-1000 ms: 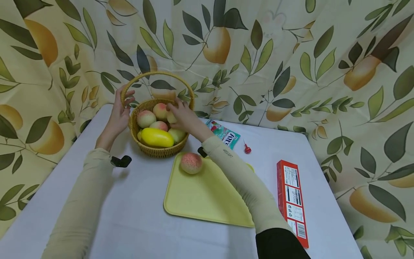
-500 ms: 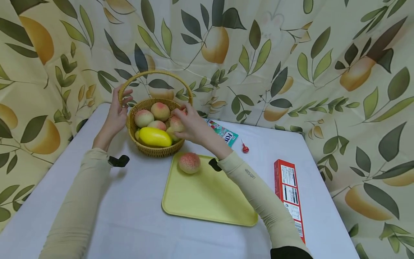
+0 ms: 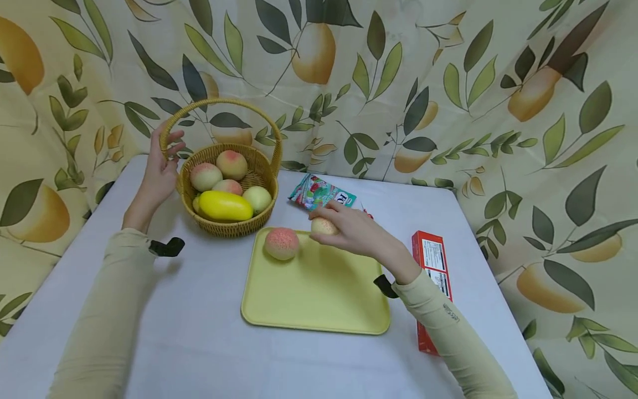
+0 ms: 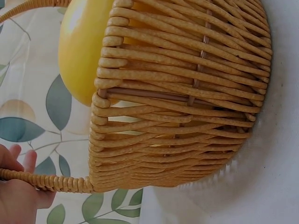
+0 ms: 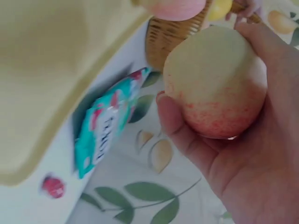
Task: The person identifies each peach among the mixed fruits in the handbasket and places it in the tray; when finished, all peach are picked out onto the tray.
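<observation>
My left hand (image 3: 161, 172) holds the left side of the wicker basket's handle (image 3: 224, 101). In the left wrist view, the fingers (image 4: 31, 161) show behind the handle. Inside the basket (image 3: 234, 230) are several peaches (image 3: 231, 164), a pale round fruit (image 3: 257, 199) and a long yellow fruit (image 3: 226, 206). My right hand (image 3: 356, 233) grips a peach (image 5: 215, 84) over the back part of the yellow tray (image 3: 314, 299), fingers and thumb curled round its sides. Another pink peach (image 3: 282, 244) rests at the tray's back left corner.
Behind the tray lies a teal Fox's candy bag (image 3: 319, 191). A small red wrapped candy (image 5: 53, 186) is beside it, mostly hidden by my hand in the head view. A long red box (image 3: 431, 255) lies on the right, partly under my forearm. A patterned cloth hangs behind the table.
My right hand has lifted a peach out of the basket and carried it right and toward me, over the tray. The left hand stays at the handle. The head view has shifted slightly.
</observation>
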`<state>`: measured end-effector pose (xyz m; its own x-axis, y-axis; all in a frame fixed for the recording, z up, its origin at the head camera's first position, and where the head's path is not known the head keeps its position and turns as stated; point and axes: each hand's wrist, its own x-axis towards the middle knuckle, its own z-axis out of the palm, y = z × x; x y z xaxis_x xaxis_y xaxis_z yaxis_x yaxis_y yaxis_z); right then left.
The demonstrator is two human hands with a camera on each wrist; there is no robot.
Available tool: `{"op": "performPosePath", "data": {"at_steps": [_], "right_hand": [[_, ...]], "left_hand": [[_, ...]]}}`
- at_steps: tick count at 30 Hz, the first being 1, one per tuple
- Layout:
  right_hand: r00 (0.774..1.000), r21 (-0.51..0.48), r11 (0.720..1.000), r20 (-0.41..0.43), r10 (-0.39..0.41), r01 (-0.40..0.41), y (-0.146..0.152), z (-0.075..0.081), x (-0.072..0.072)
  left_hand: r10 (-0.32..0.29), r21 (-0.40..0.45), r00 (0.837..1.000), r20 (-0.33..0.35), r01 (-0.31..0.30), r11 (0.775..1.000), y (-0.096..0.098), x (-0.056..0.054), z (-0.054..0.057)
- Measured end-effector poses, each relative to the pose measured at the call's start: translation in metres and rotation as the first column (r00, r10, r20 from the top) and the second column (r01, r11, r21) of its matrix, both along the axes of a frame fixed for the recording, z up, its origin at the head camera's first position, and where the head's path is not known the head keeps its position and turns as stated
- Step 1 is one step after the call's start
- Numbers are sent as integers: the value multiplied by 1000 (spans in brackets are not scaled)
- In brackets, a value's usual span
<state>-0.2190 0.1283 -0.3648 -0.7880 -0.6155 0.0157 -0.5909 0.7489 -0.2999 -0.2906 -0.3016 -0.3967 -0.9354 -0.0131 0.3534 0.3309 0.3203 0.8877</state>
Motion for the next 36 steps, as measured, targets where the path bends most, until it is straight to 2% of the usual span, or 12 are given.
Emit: {"op": "performPosePath", "data": {"at_steps": [5,8,13,21,27,36], "right_hand": [[987,-10,997,142,-79,81,24,-8,6],[980,-27,994,177,-96,102,27,-14,8],[981,-52,996,181,-66,77,24,-22,7],[983,1,1000,185,11,-12,20,-38,6],[982,1,999,181,50,-51,18,-43,5],[981,29,998,190,42,-48,16,-48,6]], "left_hand": [[15,4,1000,7,-16,1000,1,1,3],[4,1,1000,16,-4,1000,1,1,5],[2,-7,1000,30,-2,1000,-2,1,7],[0,5,1000,18,0,1000,2,4,3],[6,-15,1000,13,-6,1000,4,5,3],[11,-24,1000,2,-11,1000,4,4,3]]}}
